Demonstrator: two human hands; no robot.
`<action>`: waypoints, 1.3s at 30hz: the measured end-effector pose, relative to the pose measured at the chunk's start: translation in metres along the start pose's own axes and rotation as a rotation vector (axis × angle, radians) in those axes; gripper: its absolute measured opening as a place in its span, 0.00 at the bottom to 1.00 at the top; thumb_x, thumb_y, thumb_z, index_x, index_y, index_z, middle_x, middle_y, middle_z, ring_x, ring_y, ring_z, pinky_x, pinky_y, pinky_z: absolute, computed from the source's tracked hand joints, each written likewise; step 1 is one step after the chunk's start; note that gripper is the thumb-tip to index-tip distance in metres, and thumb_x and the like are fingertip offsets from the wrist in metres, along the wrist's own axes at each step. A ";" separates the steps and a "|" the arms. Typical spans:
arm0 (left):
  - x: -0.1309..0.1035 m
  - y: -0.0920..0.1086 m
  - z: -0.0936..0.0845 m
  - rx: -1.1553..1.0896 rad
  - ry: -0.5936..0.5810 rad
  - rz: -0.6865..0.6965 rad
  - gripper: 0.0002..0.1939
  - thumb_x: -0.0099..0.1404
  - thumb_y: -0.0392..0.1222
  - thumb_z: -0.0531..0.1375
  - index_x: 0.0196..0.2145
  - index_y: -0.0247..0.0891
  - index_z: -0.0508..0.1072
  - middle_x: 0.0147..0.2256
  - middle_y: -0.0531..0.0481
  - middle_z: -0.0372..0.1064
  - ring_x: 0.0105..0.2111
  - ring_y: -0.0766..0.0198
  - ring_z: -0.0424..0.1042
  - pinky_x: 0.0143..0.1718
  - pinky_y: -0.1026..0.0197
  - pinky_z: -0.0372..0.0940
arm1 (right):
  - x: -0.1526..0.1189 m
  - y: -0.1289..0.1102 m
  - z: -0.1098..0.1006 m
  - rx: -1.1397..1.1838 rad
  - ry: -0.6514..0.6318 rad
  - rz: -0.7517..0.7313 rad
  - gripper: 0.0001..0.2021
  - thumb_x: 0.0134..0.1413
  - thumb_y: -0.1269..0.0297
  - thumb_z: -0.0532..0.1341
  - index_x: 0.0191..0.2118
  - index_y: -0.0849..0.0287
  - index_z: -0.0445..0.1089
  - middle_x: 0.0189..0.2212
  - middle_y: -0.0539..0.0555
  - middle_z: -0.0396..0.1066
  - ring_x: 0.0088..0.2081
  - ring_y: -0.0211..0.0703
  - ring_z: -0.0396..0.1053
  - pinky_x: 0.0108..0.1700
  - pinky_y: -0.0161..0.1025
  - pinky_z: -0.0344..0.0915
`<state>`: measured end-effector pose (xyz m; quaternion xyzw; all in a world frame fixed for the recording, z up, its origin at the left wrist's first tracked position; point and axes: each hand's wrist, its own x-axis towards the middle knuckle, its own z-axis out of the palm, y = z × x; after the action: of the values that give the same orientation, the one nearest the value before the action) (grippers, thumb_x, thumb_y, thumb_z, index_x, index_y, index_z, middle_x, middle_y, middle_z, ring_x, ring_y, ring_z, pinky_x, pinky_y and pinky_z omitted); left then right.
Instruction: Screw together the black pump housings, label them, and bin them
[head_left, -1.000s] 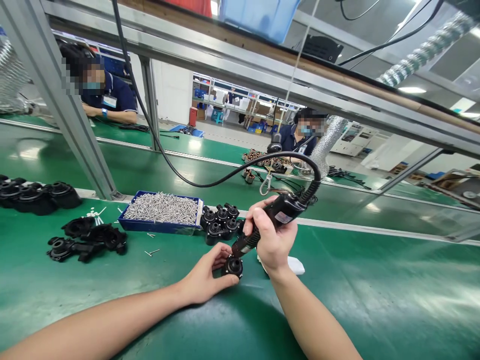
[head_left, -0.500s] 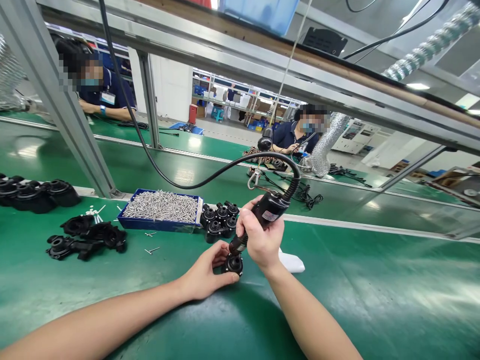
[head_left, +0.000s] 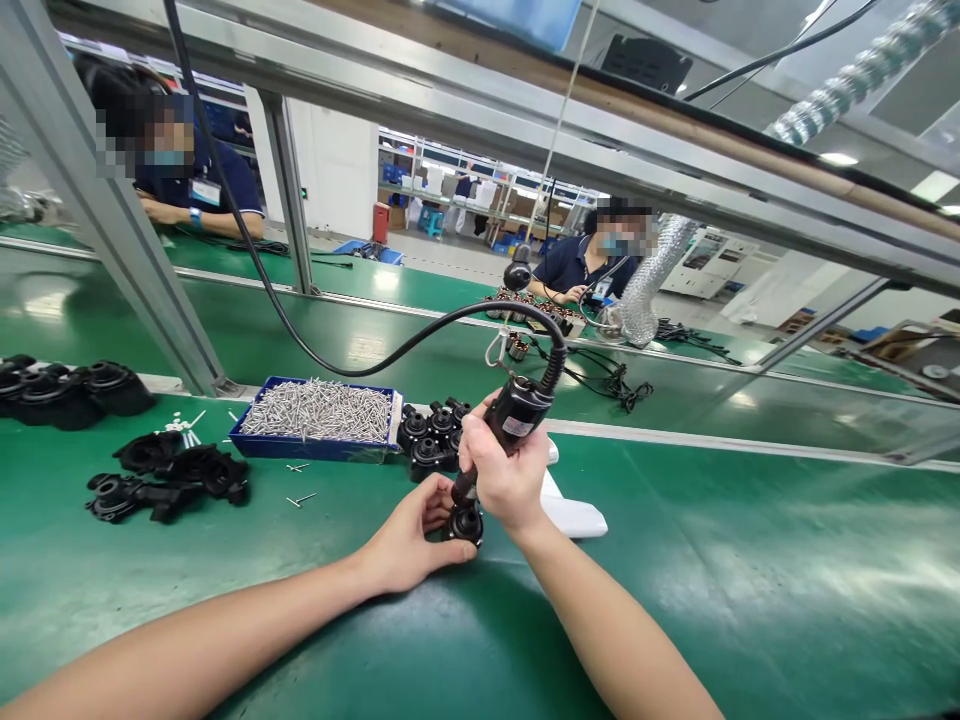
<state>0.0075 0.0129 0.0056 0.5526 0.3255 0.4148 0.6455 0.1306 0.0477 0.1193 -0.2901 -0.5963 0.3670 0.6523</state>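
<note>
One black housing [head_left: 466, 524] on the desk [head_left: 675, 570], left hand [head_left: 405, 545] curled round it; right hand [head_left: 508, 478] wrapped round the driver [head_left: 523, 408]. Driver steeper than a second ago, tip still at housing's far edge, contact unclear; seemingly better squared to the part.

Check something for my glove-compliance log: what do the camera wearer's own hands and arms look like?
The bare left hand and bare right hand have no gloves, and no ring, watch or bracelet shows, though some fingers are partly hidden. The left forearm and right forearm are uncovered to the picture's edge, without visible sleeves or markings.
</note>
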 end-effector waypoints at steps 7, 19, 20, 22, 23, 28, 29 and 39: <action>-0.002 0.000 -0.003 0.040 -0.014 0.028 0.28 0.57 0.47 0.77 0.46 0.41 0.66 0.46 0.46 0.74 0.49 0.53 0.75 0.57 0.49 0.67 | -0.002 -0.003 -0.001 -0.001 0.036 0.006 0.15 0.61 0.56 0.69 0.41 0.55 0.62 0.26 0.43 0.68 0.18 0.32 0.63 0.22 0.33 0.65; 0.002 -0.001 -0.010 0.271 0.104 0.152 0.19 0.66 0.50 0.67 0.48 0.42 0.67 0.45 0.47 0.73 0.48 0.53 0.74 0.54 0.51 0.69 | 0.003 -0.029 -0.019 0.053 0.051 -0.009 0.14 0.58 0.59 0.70 0.40 0.54 0.64 0.26 0.45 0.72 0.17 0.35 0.66 0.21 0.34 0.64; 0.002 0.000 -0.010 0.278 0.097 0.151 0.19 0.66 0.50 0.67 0.48 0.42 0.67 0.45 0.47 0.74 0.48 0.53 0.74 0.54 0.51 0.69 | 0.002 -0.029 -0.019 0.056 0.036 0.002 0.13 0.59 0.59 0.70 0.39 0.54 0.64 0.26 0.45 0.72 0.17 0.35 0.66 0.21 0.34 0.64; 0.002 0.000 -0.010 0.283 0.088 0.149 0.18 0.66 0.49 0.67 0.48 0.42 0.67 0.45 0.47 0.73 0.48 0.53 0.74 0.54 0.52 0.69 | 0.002 -0.030 -0.019 0.067 0.021 0.010 0.13 0.59 0.60 0.69 0.39 0.55 0.64 0.25 0.45 0.72 0.17 0.35 0.66 0.21 0.33 0.64; 0.002 0.001 -0.010 0.284 0.084 0.150 0.18 0.66 0.49 0.66 0.48 0.42 0.67 0.45 0.47 0.73 0.48 0.53 0.73 0.54 0.52 0.68 | 0.001 -0.030 -0.019 0.075 0.020 0.009 0.13 0.59 0.60 0.69 0.39 0.54 0.64 0.25 0.45 0.72 0.17 0.35 0.66 0.21 0.33 0.64; 0.001 0.001 -0.011 0.283 0.088 0.168 0.16 0.67 0.48 0.66 0.47 0.41 0.67 0.43 0.48 0.73 0.45 0.55 0.73 0.53 0.53 0.69 | -0.001 -0.029 -0.019 0.087 0.024 0.016 0.13 0.58 0.60 0.69 0.39 0.54 0.63 0.26 0.45 0.72 0.17 0.34 0.66 0.21 0.33 0.65; 0.001 0.002 -0.011 0.282 0.091 0.170 0.16 0.67 0.48 0.67 0.47 0.41 0.67 0.43 0.49 0.73 0.45 0.55 0.74 0.52 0.53 0.69 | -0.001 -0.029 -0.019 0.080 0.021 0.020 0.13 0.58 0.60 0.69 0.39 0.54 0.63 0.26 0.45 0.72 0.17 0.34 0.66 0.21 0.34 0.65; 0.005 0.002 -0.010 0.183 0.110 0.106 0.19 0.62 0.49 0.70 0.43 0.41 0.67 0.42 0.49 0.75 0.46 0.55 0.75 0.54 0.52 0.70 | -0.003 -0.022 -0.014 0.022 -0.025 0.004 0.12 0.61 0.58 0.67 0.37 0.54 0.62 0.19 0.42 0.63 0.15 0.34 0.60 0.19 0.34 0.58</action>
<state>0.0004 0.0216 0.0061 0.6018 0.3674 0.4466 0.5508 0.1471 0.0334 0.1341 -0.2793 -0.5999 0.3786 0.6471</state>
